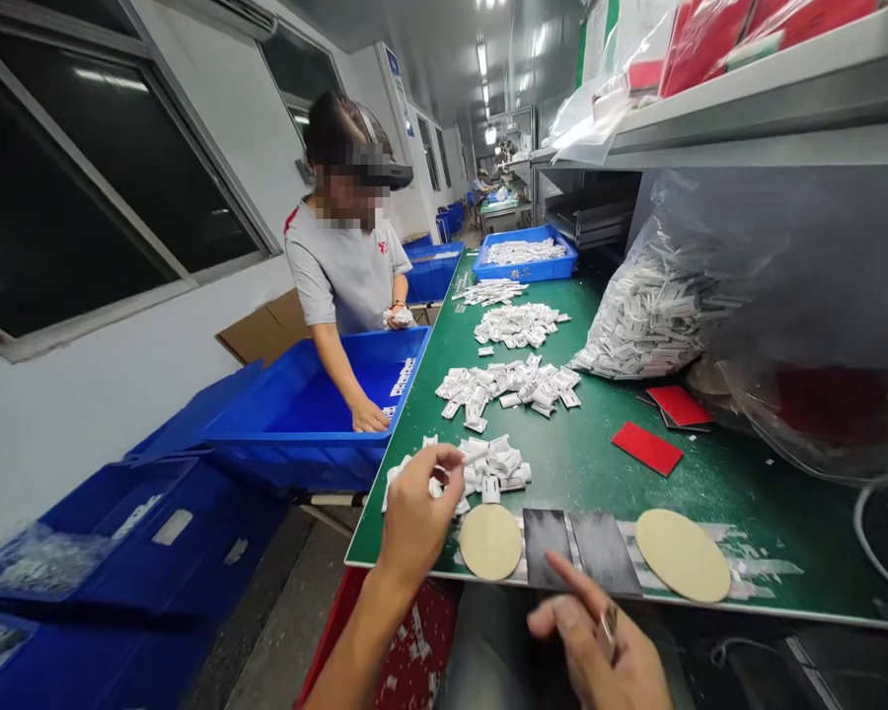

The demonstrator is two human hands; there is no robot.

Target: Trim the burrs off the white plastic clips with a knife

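My left hand point(420, 508) is pinched at the near edge of a pile of small white plastic pieces point(499, 461). A white piece point(475, 456) shows at its thumb and fingertip. My right hand point(611, 646) hangs low at the table's front edge, index finger stretched out and thumb apart, with something shiny like a ring on one finger. Under that fingertip lie two dark grey abrasive-looking pads point(548, 542), side by side. A round cream disc point(490, 542) sits left of them, and a second cream disc point(682, 554) lies to the right.
More white piles point(522, 325) run up the green table point(599, 325) to a blue tray point(525, 266). A clear bag of white pieces point(651, 306) and red sheets point(647, 449) are at right. At left, another person point(347, 256) reaches into a blue bin point(296, 444).
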